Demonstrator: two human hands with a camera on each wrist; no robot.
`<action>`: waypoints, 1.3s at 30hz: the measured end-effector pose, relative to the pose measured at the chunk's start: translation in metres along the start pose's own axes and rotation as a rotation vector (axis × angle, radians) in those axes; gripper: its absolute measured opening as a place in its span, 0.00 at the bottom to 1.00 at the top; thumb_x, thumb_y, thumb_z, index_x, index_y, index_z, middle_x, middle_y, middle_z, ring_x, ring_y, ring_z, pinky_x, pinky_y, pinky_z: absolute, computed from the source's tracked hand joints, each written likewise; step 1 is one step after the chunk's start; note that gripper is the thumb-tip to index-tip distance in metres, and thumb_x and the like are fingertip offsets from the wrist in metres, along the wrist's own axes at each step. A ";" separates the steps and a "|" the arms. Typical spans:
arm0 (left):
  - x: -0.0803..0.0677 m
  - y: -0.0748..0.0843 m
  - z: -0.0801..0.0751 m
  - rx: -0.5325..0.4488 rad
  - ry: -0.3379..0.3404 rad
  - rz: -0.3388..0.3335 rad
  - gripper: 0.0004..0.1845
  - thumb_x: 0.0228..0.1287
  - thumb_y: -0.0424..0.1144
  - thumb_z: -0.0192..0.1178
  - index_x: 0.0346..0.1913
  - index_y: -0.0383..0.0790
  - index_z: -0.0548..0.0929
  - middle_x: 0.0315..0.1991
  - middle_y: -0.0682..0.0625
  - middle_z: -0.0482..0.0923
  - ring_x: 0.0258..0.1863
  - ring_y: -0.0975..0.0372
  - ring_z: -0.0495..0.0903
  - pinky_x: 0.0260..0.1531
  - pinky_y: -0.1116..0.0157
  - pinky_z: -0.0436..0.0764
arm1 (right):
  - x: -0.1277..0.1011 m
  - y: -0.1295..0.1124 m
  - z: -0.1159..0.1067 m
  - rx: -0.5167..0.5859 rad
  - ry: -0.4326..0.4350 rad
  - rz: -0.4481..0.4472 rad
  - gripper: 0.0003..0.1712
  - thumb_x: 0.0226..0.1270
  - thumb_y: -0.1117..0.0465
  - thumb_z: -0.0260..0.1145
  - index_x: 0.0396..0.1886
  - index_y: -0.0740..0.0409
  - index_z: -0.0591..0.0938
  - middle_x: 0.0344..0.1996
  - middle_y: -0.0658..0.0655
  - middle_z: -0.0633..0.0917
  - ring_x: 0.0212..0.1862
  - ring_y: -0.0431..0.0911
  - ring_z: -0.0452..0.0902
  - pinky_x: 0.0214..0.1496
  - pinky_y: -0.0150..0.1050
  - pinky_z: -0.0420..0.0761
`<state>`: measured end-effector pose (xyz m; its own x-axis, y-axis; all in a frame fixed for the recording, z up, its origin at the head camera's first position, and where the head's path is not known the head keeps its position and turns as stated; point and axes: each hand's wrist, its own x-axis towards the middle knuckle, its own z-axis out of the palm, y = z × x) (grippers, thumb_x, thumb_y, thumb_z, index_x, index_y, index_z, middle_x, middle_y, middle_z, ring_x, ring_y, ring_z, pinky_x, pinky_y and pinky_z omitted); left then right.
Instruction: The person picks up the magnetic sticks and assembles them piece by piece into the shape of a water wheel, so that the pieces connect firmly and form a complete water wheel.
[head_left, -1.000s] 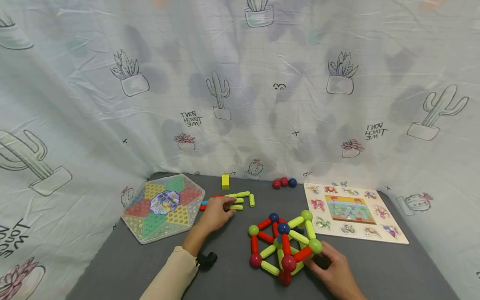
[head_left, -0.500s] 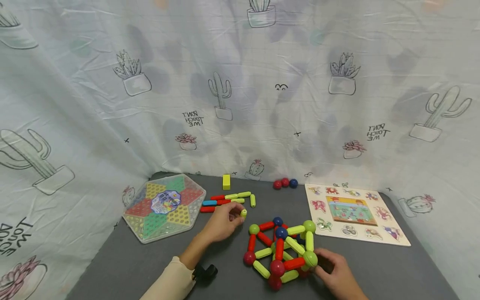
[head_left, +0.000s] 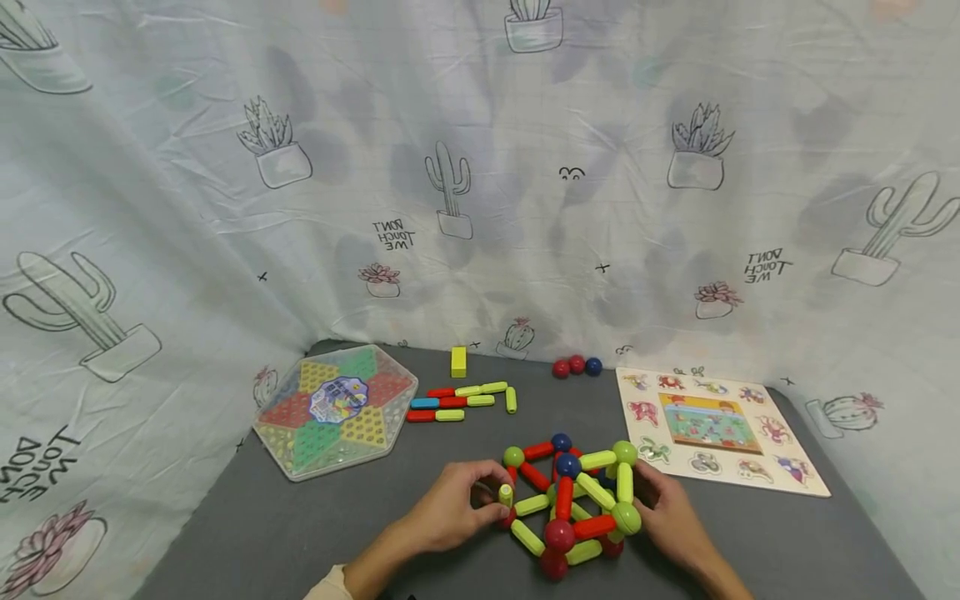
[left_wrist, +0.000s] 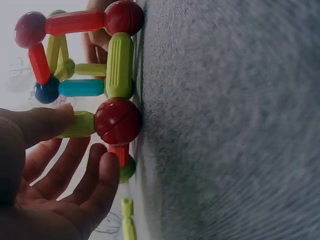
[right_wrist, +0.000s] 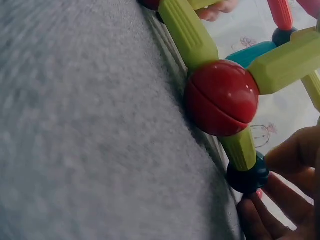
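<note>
Tabletop (head_left: 300,533) grey, backed by cactus-print sheet (head_left: 480,208).

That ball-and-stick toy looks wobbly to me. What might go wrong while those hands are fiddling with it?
1. The left hand holds a green stick at the ball-and-stick frame's left side; a hard push might knock neighbouring sticks off their balls.
2. The right hand rests against the frame's right side, so squeezing from both sides may fold it.
3. A loosened red ball might roll across the grey table.
</note>
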<state>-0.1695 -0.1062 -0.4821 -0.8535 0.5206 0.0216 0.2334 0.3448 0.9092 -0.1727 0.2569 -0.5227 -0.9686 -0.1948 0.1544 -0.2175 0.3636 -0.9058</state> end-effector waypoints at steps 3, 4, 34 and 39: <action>0.002 0.000 0.000 0.045 0.012 0.030 0.11 0.71 0.31 0.74 0.51 0.45 0.87 0.44 0.59 0.86 0.44 0.70 0.87 0.48 0.71 0.87 | -0.003 0.003 -0.002 -0.021 -0.002 -0.063 0.26 0.73 0.78 0.65 0.70 0.79 0.77 0.55 0.71 0.90 0.55 0.25 0.82 0.55 0.22 0.81; 0.003 0.000 0.000 0.057 0.016 0.038 0.11 0.71 0.30 0.73 0.52 0.43 0.87 0.44 0.59 0.86 0.44 0.70 0.87 0.48 0.71 0.87 | -0.004 0.004 -0.003 -0.041 0.011 -0.083 0.24 0.72 0.79 0.65 0.67 0.77 0.80 0.52 0.67 0.91 0.53 0.26 0.83 0.53 0.22 0.82; 0.059 -0.014 0.005 0.133 0.015 0.051 0.12 0.68 0.34 0.77 0.53 0.41 0.93 0.42 0.52 0.93 0.39 0.71 0.88 0.44 0.73 0.86 | -0.022 -0.011 -0.004 -0.156 -0.111 -0.048 0.20 0.74 0.62 0.76 0.63 0.51 0.86 0.54 0.54 0.90 0.50 0.36 0.88 0.47 0.35 0.88; 0.074 -0.014 0.010 0.134 0.002 0.050 0.13 0.70 0.35 0.76 0.54 0.40 0.94 0.43 0.52 0.94 0.40 0.71 0.89 0.45 0.73 0.86 | -0.021 -0.007 -0.003 -0.152 -0.084 -0.055 0.20 0.71 0.60 0.79 0.60 0.47 0.87 0.53 0.51 0.90 0.48 0.37 0.87 0.46 0.35 0.87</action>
<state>-0.2314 -0.0648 -0.4971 -0.8402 0.5382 0.0664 0.3356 0.4199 0.8433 -0.1510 0.2612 -0.5180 -0.9427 -0.2912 0.1626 -0.2916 0.4826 -0.8259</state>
